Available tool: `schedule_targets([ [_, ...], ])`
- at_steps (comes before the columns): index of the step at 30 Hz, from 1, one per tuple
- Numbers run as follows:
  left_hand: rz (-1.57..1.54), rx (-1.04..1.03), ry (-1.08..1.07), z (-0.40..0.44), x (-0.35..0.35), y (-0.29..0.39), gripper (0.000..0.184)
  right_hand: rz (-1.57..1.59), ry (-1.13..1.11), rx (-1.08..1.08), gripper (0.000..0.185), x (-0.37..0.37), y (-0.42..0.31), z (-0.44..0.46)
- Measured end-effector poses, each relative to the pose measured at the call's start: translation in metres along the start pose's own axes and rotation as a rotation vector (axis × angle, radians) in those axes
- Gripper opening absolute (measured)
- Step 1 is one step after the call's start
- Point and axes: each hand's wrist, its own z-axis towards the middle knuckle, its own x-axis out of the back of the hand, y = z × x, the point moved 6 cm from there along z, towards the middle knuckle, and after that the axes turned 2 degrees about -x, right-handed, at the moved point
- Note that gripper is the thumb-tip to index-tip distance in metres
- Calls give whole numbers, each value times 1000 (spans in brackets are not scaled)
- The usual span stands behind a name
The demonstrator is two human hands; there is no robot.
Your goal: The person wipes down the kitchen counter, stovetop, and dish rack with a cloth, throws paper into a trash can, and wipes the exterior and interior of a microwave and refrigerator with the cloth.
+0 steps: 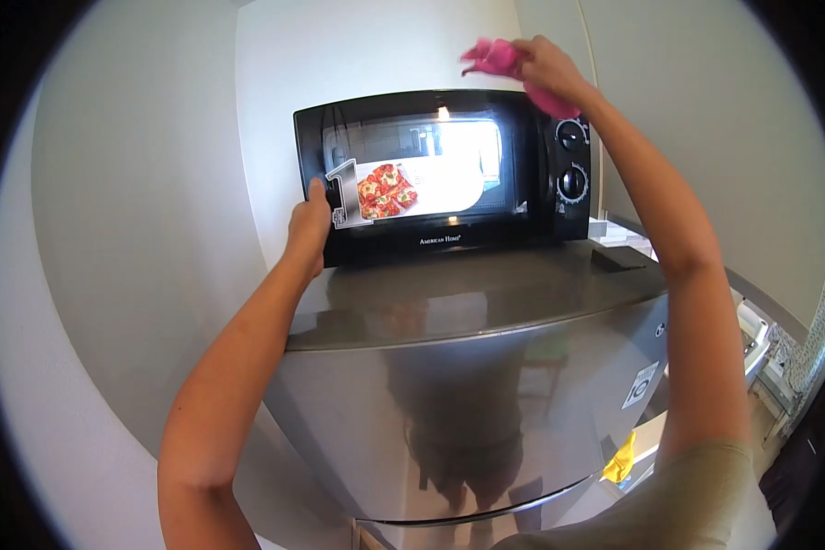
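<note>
A black microwave [440, 233] with a pizza-picture sticker on its door stands on top of a steel-grey refrigerator [385, 385]. My left hand [312, 225] grips the microwave's left side, thumb on the front edge; its other fingers are mostly hidden behind that side. Above the microwave's top right corner, my right hand [550, 71] is closed around a bunched pink cloth [497, 59]. Part of the cloth hangs below the hand, in front of the corner above the two control dials [572, 160].
Walls rise close behind and to the left of the microwave. A grey cabinet side [706, 119] is at the right. The refrigerator's black hinge cover [619, 258] sits at its top right. Lower right, a yellow cloth [620, 460] hangs beside the refrigerator.
</note>
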Motion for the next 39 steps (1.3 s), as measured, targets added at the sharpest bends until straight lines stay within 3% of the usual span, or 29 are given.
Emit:
schedule_targets([
  [2, 377, -95, 112, 5, 3, -1, 77, 28, -15, -32, 37, -11, 14, 40],
  [4, 476, -138, 91, -7, 2, 6, 75, -386, -517, -330, 39, -63, 37, 60],
  [6, 527, -147, 84, -9, 3, 10, 71, -513, -829, -213, 38, -120, 44, 93],
  [7, 537, -167, 76, -10, 3, 9, 71, -486, -930, -220, 29, -148, 44, 115],
  [12, 558, -218, 92, -10, 0, 9, 66, -231, -976, -208, 24, -203, -79, 133],
  [13, 568, -197, 68, -14, 0, 13, 61, 83, -1067, -316, 21, -227, -91, 132],
  [16, 568, -255, 43, -13, 2, 11, 58, 314, -795, 318, 29, -210, -198, 125],
  [18, 593, -270, 29, -14, 3, 12, 57, 459, -563, 388, 24, -163, -227, 91],
  [22, 634, -242, 27, -16, 6, 13, 53, 715, -546, 386, 20, -131, -200, 66],
  [24, 625, -251, 48, -20, 6, 12, 52, 410, -601, 439, 15, -109, -172, 47],
  [25, 618, -256, 81, -20, 8, 12, 51, 369, -459, 571, 22, -91, -159, 31],
  [26, 617, -254, 60, -16, 10, 9, 51, 245, -281, 530, 21, -70, -134, 16],
  [28, 540, -215, 16, -6, 12, 1, 51, 164, -297, 410, 18, -51, -72, 7],
  [30, 544, -214, 63, -19, 9, 10, 49, 182, -315, 427, 14, -31, -32, -7],
  [32, 506, -188, 59, -21, 10, 10, 45, -327, -247, 272, 11, -17, -14, -20],
  [34, 502, -181, 54, -16, 11, 10, 43, -522, -141, 334, 16, -22, -23, -36],
  [36, 491, -127, 0, -14, 11, 6, 43, -842, 277, 637, 16, -30, -45, -61],
  [37, 405, -97, -8, -16, 10, 4, 43, -883, 338, 695, 20, -36, -49, -73],
  [38, 409, -89, -14, -10, 11, -2, 43, -879, 328, 691, 20, -40, -51, -87],
  [39, 386, -85, 10, -4, 14, -6, 44, -857, 145, 735, 22, -53, -51, -104],
])
